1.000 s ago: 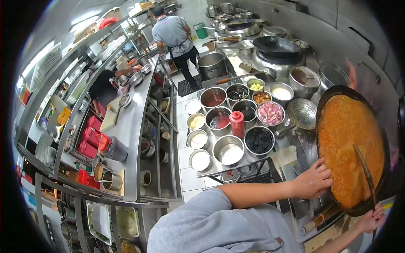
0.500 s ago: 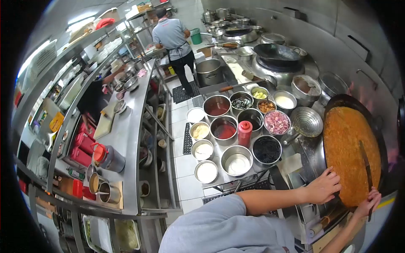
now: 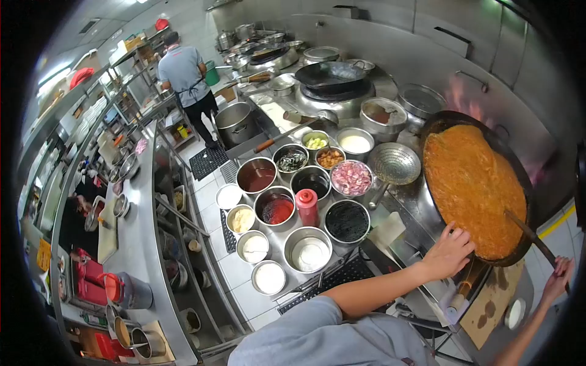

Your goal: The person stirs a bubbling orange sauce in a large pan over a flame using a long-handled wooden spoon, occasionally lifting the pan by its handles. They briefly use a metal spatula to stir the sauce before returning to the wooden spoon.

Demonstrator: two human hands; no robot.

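Note:
At the right of the head view, a large wok [image 3: 530,235] is filled with thick orange-brown sauce [image 3: 470,177]. My left hand [image 3: 450,250] is closed with its curled fingers right at the wok's near rim. Farther right, my right hand [image 3: 558,279] wraps round the handle of a long dark cooking tool [image 3: 532,236]. The tool slants down into the sauce near the right rim, and its head is hidden there. Below the wok, a light wooden roller-like handle [image 3: 465,287] lies beside a stained brown board [image 3: 493,299].
Flames [image 3: 465,100] rise behind the wok. Left of it stand a perforated strainer [image 3: 395,163], a bowl of chopped red onion [image 3: 351,177], a red squeeze bottle [image 3: 307,207] and several metal pots. A person [image 3: 183,76] stands at the back left. A steel counter [image 3: 143,226] runs along the left.
The view has swung right, so everything sits farther left. My right hand has drawn outward from the wok, and the tool now enters the sauce nearer the right rim. My left hand stays at the rim.

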